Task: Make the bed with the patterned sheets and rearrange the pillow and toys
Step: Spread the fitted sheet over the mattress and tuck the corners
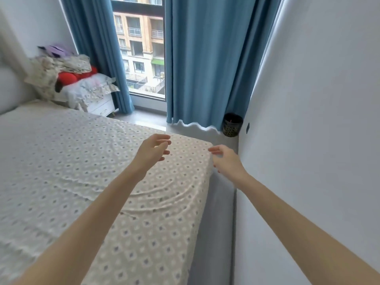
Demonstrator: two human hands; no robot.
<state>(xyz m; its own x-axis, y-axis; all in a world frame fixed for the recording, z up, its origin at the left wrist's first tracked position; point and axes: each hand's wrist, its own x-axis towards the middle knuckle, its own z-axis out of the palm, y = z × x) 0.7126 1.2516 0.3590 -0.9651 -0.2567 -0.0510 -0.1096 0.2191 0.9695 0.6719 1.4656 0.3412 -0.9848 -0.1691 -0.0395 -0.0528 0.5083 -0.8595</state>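
The patterned sheet (86, 161) lies spread over the bed and covers the top and the near side. It has small dots and little flower shapes on it. There are some curved wrinkles in it, close to the corner by the wall.

The left hand (153, 150) is held out over the far corner of the bed. Its fingers are apart and a little bent, and it holds nothing. The right hand (227, 160) is just beside that same corner, at the edge of the sheet. Its fingers are loose and apart too, with nothing in them. Its fingertips are very near the sheet, but I cannot tell if they touch it.

The grey bed frame (218, 212) shows below the sheet, next to the white wall (318, 99).

Far off, past the bed, a white nightstand (101, 105) has a pile on it. At the bottom is what looks like a pillow (90, 87) with a frilly edge. A red toy (70, 76) lies on that. A crumpled patterned cloth (61, 65) sits on the red toy, and a purple toy (57, 50) is at the very top.

Blue curtains (205, 58) hang at the window (141, 48). A black bin (233, 125) stands on the floor in the corner under the curtain
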